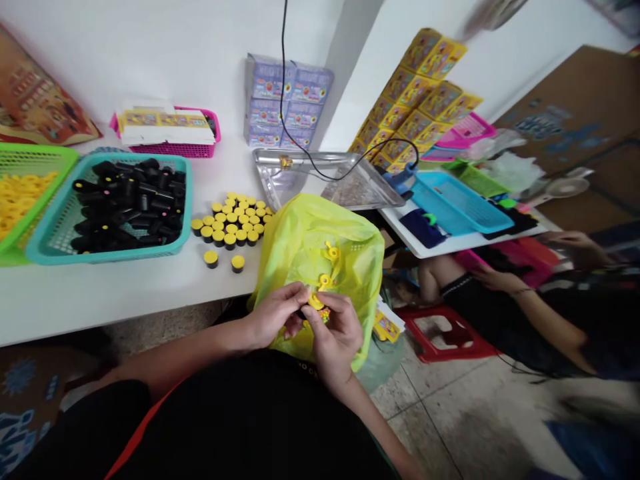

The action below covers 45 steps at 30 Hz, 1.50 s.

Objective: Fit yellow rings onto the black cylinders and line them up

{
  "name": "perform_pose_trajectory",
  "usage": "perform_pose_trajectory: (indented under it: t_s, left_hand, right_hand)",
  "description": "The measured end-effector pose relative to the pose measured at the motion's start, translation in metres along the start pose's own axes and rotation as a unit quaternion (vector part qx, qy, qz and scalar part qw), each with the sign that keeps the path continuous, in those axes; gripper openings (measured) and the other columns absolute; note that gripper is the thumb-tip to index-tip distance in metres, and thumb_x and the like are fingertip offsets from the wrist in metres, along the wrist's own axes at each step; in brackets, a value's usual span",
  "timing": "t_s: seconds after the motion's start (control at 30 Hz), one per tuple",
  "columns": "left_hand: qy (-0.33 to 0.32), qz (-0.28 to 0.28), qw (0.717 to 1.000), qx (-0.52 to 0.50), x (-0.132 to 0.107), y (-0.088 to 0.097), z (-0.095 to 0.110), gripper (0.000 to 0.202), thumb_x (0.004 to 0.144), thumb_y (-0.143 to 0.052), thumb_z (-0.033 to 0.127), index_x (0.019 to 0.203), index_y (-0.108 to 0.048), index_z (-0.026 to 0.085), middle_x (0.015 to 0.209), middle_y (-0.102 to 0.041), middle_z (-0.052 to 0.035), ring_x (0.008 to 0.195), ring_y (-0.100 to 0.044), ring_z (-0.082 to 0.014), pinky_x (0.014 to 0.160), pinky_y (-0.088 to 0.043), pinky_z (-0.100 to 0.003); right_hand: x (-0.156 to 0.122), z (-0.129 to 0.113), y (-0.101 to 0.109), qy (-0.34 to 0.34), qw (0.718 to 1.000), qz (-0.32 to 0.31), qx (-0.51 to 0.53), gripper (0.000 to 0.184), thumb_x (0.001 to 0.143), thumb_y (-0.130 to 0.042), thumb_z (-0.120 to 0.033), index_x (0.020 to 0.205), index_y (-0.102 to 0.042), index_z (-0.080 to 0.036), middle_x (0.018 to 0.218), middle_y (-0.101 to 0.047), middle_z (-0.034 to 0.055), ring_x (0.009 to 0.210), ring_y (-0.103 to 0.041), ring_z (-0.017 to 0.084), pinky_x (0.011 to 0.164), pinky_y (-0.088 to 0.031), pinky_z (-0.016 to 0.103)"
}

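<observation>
Left hand [274,315] and right hand [336,335] have their grips clamped on a glossy yellow plastic piece [316,301], right over a crinkly yellow plastic bag [305,250].

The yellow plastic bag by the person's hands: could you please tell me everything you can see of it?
The bag is thin, translucent yellow-green plastic, crumpled and loosely bulging. It rests at the edge of the white table, beside the yellow-topped caps, with its lower part hanging past the edge. Small yellow parts show at its front, on or inside it. The left hand and right hand are directly before it.
</observation>
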<state>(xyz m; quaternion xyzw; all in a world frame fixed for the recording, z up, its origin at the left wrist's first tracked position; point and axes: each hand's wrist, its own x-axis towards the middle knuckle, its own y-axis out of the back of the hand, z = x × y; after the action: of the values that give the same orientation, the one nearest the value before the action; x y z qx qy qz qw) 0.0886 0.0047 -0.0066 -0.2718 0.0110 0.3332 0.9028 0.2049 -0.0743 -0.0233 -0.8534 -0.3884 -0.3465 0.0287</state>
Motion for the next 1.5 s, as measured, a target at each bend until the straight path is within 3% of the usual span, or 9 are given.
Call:
perform_pose_trajectory:
  t_s: [0.2, 0.5, 0.67, 0.8, 0.9, 1.1, 1.27, 1.37, 1.5]
  left_hand:
    - [-0.009, 0.015, 1.0, 0.025, -0.004, 0.0, 0.002, 0.057, 0.076, -0.07, 0.072, 0.076, -0.05, 0.019, 0.051, -0.044, 0.0088, 0.036, -0.04, -0.0051, 0.033, -0.029, -0.015]
    - [0.018, -0.14, 0.986, 0.093, -0.015, 0.026, 0.037, 0.051, 0.073, -0.082, 0.059, 0.094, -0.063, 0.016, 0.065, -0.062, 0.0022, 0.041, -0.054, -0.0084, 0.038, -0.037, -0.02]
    - [-0.02, -0.022, 0.991, 0.133, -0.035, 0.048, 0.043, 0.045, 0.068, -0.088, 0.049, 0.084, -0.065, 0.014, 0.067, -0.062, 0.0014, 0.052, -0.056, -0.0084, 0.043, -0.039, -0.018]
    - [-0.11, 0.127, 0.978, 0.125, -0.043, 0.081, 0.031, 0.058, 0.072, -0.084, 0.048, 0.114, -0.064, 0.014, 0.078, -0.062, 0.0008, 0.052, -0.057, -0.0093, 0.044, -0.043, -0.02]
    - [-0.186, 0.223, 0.933, 0.211, -0.046, 0.107, 0.019, 0.055, 0.081, -0.074, 0.046, 0.124, -0.061, 0.016, 0.09, -0.062, -0.0027, 0.061, -0.058, -0.0114, 0.054, -0.05, -0.024]
    - [-0.261, 0.285, 0.755, 0.529, -0.04, 0.137, -0.008, 0.02, 0.092, -0.062, 0.039, 0.097, -0.066, 0.02, 0.096, -0.069, -0.0121, 0.092, -0.061, -0.0253, 0.09, -0.05, -0.042]
    - [-0.267, 0.31, 0.706, 0.578, -0.034, 0.143, -0.022, 0.014, 0.09, -0.062, 0.034, 0.09, -0.064, 0.02, 0.098, -0.067, -0.0158, 0.097, -0.06, -0.0311, 0.092, -0.049, -0.047]
    - [-0.291, 0.335, 0.689, 0.573, -0.051, 0.139, -0.006, 0.019, 0.087, -0.068, 0.038, 0.096, -0.067, 0.021, 0.104, -0.067, -0.0148, 0.101, -0.061, -0.0302, 0.092, -0.051, -0.043]
    - [-0.252, 0.431, 0.614, 0.612, -0.077, 0.153, 0.065, 0.021, 0.095, -0.054, 0.029, 0.106, -0.07, 0.02, 0.106, -0.068, -0.0144, 0.107, -0.06, -0.0276, 0.098, -0.048, -0.039]
  right_hand:
    - [0.001, -0.001, 0.008, 0.09, 0.994, -0.046, -0.037, 0.025, 0.089, -0.072, -0.016, 0.111, -0.067, -0.027, 0.104, -0.065, 0.0039, 0.094, -0.064, 0.022, 0.082, -0.053, 0.04]
    - [0.014, -0.011, 0.011, 0.091, 0.987, -0.127, 0.024, 0.027, 0.088, -0.072, -0.02, 0.113, -0.068, -0.028, 0.104, -0.07, 0.0058, 0.095, -0.067, 0.025, 0.084, -0.055, 0.045]
    - [0.009, -0.008, 0.002, 0.069, 0.978, -0.192, 0.05, 0.039, 0.089, -0.071, -0.023, 0.127, -0.064, -0.028, 0.114, -0.07, 0.0093, 0.102, -0.067, 0.027, 0.084, -0.057, 0.044]
    - [0.001, 0.004, -0.001, -0.008, 0.984, -0.174, 0.046, 0.018, 0.092, -0.067, -0.03, 0.109, -0.072, -0.024, 0.101, -0.074, 0.0086, 0.091, -0.07, 0.025, 0.082, -0.057, 0.043]
    - [-0.004, 0.015, -0.003, -0.076, 0.984, -0.157, 0.045, 0.018, 0.089, -0.07, -0.039, 0.094, -0.074, -0.022, 0.089, -0.075, 0.0078, 0.081, -0.071, 0.024, 0.077, -0.058, 0.041]
    - [-0.005, 0.02, -0.008, -0.112, 0.978, -0.169, 0.054, 0.026, 0.082, -0.076, -0.047, 0.087, -0.076, -0.021, 0.084, -0.075, 0.007, 0.074, -0.071, 0.023, 0.073, -0.06, 0.035]
    - [-0.003, 0.016, -0.007, -0.113, 0.977, -0.169, 0.056, 0.026, 0.081, -0.077, -0.047, 0.086, -0.076, -0.022, 0.082, -0.075, 0.0062, 0.073, -0.071, 0.022, 0.072, -0.06, 0.033]
    - [-0.004, 0.018, -0.004, -0.131, 0.976, -0.165, 0.048, 0.03, 0.081, -0.077, -0.05, 0.086, -0.076, -0.021, 0.085, -0.075, 0.0079, 0.075, -0.071, 0.024, 0.074, -0.061, 0.037]
    - [-0.007, 0.023, -0.004, -0.128, 0.977, -0.169, 0.038, 0.03, 0.082, -0.075, -0.051, 0.085, -0.076, -0.021, 0.085, -0.076, 0.0084, 0.075, -0.071, 0.024, 0.072, -0.061, 0.036]
